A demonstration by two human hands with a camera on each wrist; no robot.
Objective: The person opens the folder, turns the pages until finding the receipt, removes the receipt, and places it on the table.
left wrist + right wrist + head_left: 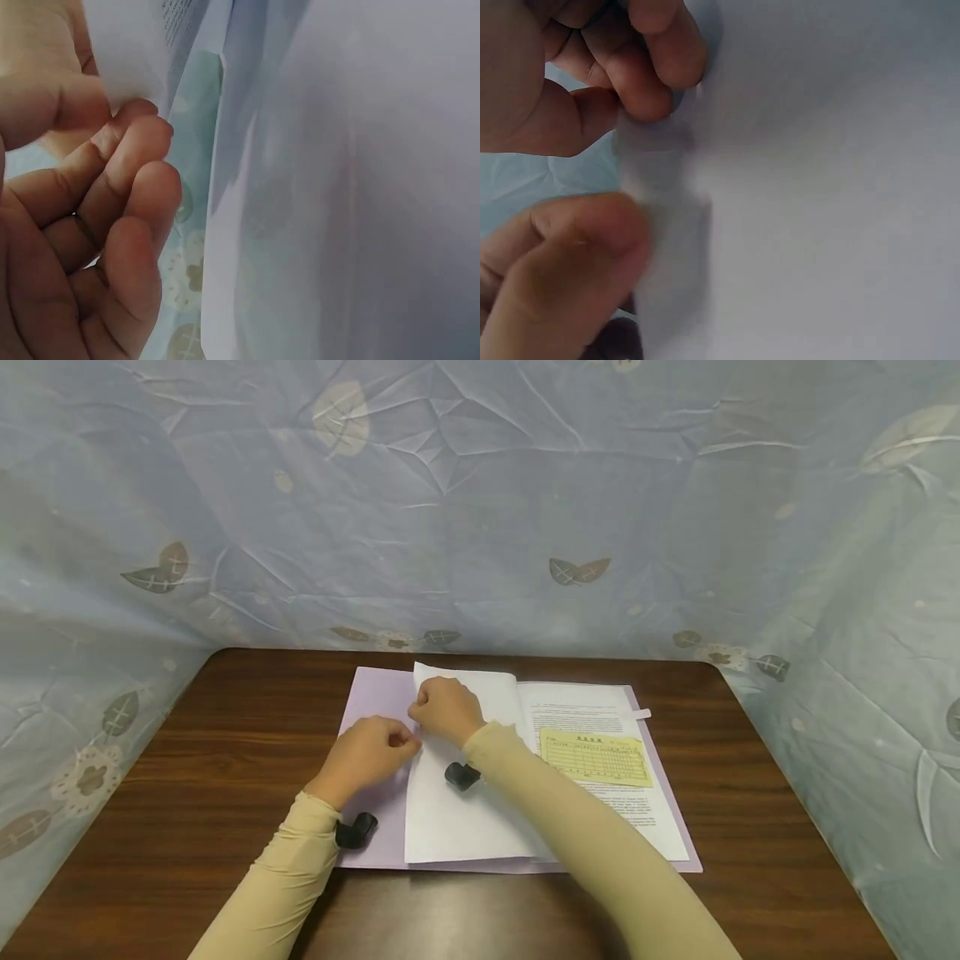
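Note:
A lilac folder (pixel 381 693) lies spread on the table, with printed sheets (pixel 577 702) on its right side. A white sheet (pixel 472 822) is folded over toward the left, its blank side up. My left hand (pixel 366 753) pinches this sheet's left edge between thumb (pixel 67 105) and fingertips. Farther up the same edge, my right hand (pixel 450 708) grips the paper with curled fingers (pixel 649 82). The two hands are close together. A yellow printed form (pixel 596 758) rests on the right-hand page, partly behind the right sleeve.
A small white tab (pixel 641 714) sticks out at the folder's right edge. Dark wooden table (pixel 765 827) surrounds the folder. Patterned cloth (pixel 480 527) hangs behind and at both sides. Black wrist devices (pixel 356 831) sit on both forearms.

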